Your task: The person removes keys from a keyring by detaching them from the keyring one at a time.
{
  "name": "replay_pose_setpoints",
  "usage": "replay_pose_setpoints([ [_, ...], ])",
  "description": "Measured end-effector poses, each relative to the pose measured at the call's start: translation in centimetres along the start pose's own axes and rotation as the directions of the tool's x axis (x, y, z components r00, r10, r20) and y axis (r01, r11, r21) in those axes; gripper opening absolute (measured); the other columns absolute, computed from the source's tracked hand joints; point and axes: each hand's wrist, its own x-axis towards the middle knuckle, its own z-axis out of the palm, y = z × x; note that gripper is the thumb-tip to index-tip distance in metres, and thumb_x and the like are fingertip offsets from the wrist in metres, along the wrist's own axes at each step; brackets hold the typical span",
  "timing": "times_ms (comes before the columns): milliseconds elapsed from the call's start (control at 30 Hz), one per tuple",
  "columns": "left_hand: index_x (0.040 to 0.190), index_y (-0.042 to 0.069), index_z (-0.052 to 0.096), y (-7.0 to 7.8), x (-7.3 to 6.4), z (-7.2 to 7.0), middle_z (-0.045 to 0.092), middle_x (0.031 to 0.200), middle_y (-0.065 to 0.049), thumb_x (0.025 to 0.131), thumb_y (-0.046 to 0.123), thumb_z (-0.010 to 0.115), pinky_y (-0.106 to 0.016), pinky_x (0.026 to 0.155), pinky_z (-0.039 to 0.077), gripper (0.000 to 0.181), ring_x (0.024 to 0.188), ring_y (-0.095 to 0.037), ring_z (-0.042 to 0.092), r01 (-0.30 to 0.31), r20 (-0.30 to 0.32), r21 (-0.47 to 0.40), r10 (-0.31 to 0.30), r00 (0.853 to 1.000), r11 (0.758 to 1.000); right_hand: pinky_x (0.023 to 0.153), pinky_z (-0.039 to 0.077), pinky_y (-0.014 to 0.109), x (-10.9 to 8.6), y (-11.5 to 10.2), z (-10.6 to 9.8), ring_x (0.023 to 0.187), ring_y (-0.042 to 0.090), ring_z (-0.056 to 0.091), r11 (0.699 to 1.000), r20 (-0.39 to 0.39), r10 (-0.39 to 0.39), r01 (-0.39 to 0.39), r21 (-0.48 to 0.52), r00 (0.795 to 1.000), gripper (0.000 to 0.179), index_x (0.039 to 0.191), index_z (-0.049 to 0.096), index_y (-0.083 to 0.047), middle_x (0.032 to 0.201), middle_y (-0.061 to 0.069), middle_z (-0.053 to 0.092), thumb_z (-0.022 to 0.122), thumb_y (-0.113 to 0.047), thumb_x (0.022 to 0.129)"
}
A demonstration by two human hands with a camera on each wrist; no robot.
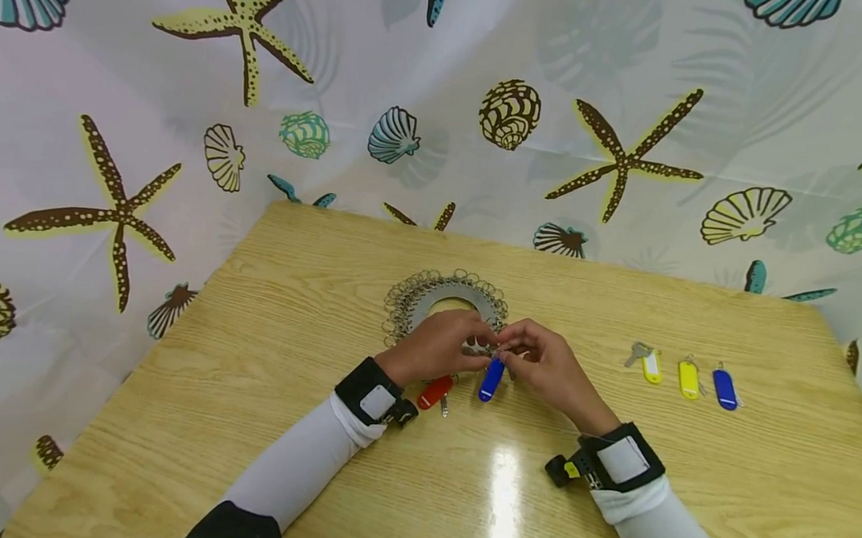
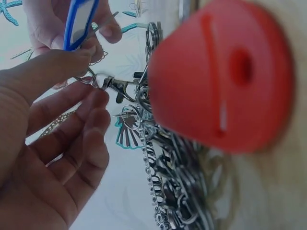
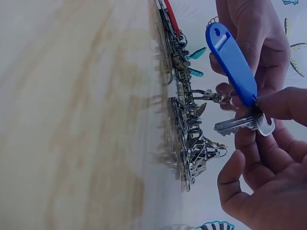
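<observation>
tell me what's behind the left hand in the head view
A gray ring edged with metal loops shows past the left hand; the ring's near side, partly covered, can't be fully seen.

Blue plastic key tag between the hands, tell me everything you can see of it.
The rounded blue plastic key tag has a hole and slot near its free end and a pale label on one face. Beside its other end, pinched by the right hand, is a toothed silver metal key. The tag tilts before the grey ring-shaped metal rack.
</observation>
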Motion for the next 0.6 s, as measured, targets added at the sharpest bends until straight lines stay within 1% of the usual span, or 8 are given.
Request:
replay_pose_setpoints([
  [67,0.111,0.014,0.068,0.1,0.1,0.0,0.064,0.102,0.003,0.088,0.022,0.073,-0.020,0.077,0.048,0.025,0.092,-0.010,0.060,0.001,-0.002,-0.014,-0.001,1.000,1.000,0.077,0.050,0.036,0.0,-0.2,0.1,0.096,0.023,0.061,1.000,0.000,-0.016,0.016,-0.020,1.000,0.016,0.109,0.062,-0.006,0.101,0.009,0.067,0.064,-0.008,0.094],
  [133,0.108,0.014,0.066,0.1,0.2,0.0,0.065,0.100,0.004,0.087,0.022,0.074,-0.020,0.079,0.047,0.023,0.092,-0.009,0.060,-0.005,-0.007,-0.024,0.005,1.000,1.000,0.077,0.050,0.038,-0.2,-1.4,0.1,0.097,0.026,0.061,0.999,0.002,-0.019,0.019,-0.040,1.000,0.015,0.108,0.061,-0.003,0.103,0.012,0.066,0.063,-0.005,0.093],
  [167,0.105,0.015,0.064,0.1,0.2,0.0,0.065,0.099,0.004,0.087,0.021,0.074,-0.020,0.079,0.048,0.022,0.092,-0.009,0.060,-0.006,-0.011,-0.027,0.006,1.000,1.000,0.077,0.050,0.038,-0.2,-1.4,0.1,0.098,0.027,0.061,0.999,0.001,-0.022,0.022,-0.041,1.000,0.015,0.108,0.061,-0.002,0.104,0.013,0.066,0.063,-0.004,0.093],
  [300,0.098,0.014,0.059,0.2,0.1,0.0,0.063,0.094,0.004,0.086,0.021,0.075,-0.020,0.077,0.048,0.021,0.089,-0.010,0.060,-0.015,-0.020,-0.042,0.014,1.000,0.999,0.078,0.050,0.038,-0.2,-1.4,0.1,0.099,0.027,0.061,0.999,0.004,-0.018,0.018,-0.044,1.000,0.016,0.109,0.062,-0.003,0.109,0.013,0.064,0.063,-0.003,0.093],
  [367,0.098,0.014,0.059,0.2,0.1,0.0,0.062,0.094,0.004,0.086,0.021,0.075,-0.020,0.077,0.047,0.021,0.089,-0.010,0.060,-0.015,-0.020,-0.043,0.014,1.000,0.999,0.079,0.049,0.037,-0.1,-0.4,0.1,0.099,0.023,0.061,0.999,0.005,-0.023,0.023,-0.041,1.000,0.015,0.109,0.063,-0.007,0.110,0.008,0.063,0.064,-0.006,0.093],
  [467,0.098,0.015,0.059,0.2,0.0,-0.1,0.062,0.095,0.004,0.087,0.021,0.074,-0.021,0.078,0.047,0.020,0.091,-0.011,0.060,-0.013,-0.018,-0.047,0.012,1.000,0.999,0.080,0.049,0.039,-0.1,-0.6,0.1,0.100,0.024,0.062,0.999,0.009,-0.029,0.029,-0.041,1.000,0.015,0.107,0.063,-0.007,0.109,0.008,0.064,0.064,-0.005,0.093],
  [600,0.098,0.015,0.059,0.1,0.0,0.0,0.064,0.095,0.003,0.087,0.021,0.074,-0.022,0.077,0.048,0.020,0.090,-0.011,0.060,-0.007,-0.016,-0.055,0.006,1.000,0.998,0.079,0.049,0.041,-0.1,-0.6,0.1,0.099,0.025,0.062,0.999,0.015,-0.035,0.036,-0.033,0.999,0.014,0.107,0.063,-0.006,0.105,0.008,0.065,0.064,-0.005,0.093],
])
